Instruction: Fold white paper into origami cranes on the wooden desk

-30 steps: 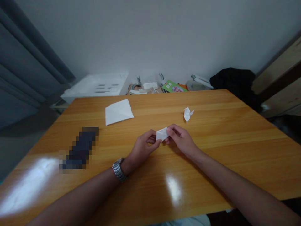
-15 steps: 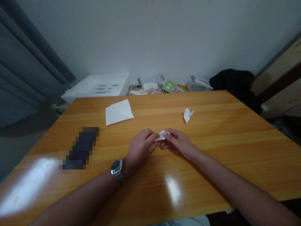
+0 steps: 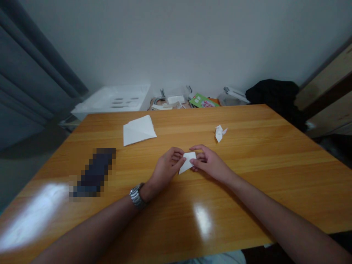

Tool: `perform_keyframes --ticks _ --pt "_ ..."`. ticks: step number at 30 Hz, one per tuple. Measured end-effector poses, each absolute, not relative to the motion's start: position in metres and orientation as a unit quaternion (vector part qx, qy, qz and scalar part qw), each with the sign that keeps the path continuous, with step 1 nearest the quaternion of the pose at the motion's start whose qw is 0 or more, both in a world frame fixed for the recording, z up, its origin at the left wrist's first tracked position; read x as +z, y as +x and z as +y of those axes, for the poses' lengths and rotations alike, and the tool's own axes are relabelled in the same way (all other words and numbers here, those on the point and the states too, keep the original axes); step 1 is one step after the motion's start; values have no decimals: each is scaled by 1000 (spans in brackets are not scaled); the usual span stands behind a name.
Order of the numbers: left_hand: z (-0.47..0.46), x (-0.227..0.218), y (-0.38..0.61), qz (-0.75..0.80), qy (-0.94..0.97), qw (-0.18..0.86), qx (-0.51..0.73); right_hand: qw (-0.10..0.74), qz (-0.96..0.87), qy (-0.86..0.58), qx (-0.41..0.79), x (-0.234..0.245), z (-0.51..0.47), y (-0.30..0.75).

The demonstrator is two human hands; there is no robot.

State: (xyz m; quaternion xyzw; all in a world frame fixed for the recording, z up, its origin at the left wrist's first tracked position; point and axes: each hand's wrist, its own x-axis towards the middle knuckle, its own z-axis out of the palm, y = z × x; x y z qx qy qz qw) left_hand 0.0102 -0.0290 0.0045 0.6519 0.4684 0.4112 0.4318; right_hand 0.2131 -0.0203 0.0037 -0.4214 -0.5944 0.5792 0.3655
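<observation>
Folded paper [image 3: 188, 161]: right between both sets of fingers, small, white and flat, one corner pointing back toward the wearer!
Left fingers [image 3: 177, 150]: thumb closed on the paper's left side, the others curled behind it.
Right fingers [image 3: 199, 164]: thumb pressing the right side, index stretched out at the far edge; a light pinch.
Folding so far: down to a compact packet, it seems, with none of the paper figure [image 3: 219, 134]'s projecting points, out beyond the right fingers; how much remains, I can't tell.
Paper sheets [image 3: 139, 131]: flat, beyond the left fingers.
Counter [image 3: 247, 205]: glossy wood grain, glare nearer than the fingers.
Room: white tray [image 3: 96, 99], green booklet [image 3: 202, 100], plain wall [image 3: 178, 44] well past the fingers.
</observation>
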Motion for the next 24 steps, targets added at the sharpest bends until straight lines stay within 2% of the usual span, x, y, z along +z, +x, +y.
perform_keyframes --ticks 7,24 --pt "-28 4 12 450 565 515 462 392 -545 -396 626 3 -18 211" --pt "-28 2 12 437 566 536 448 400 -597 -413 559 12 -24 210"
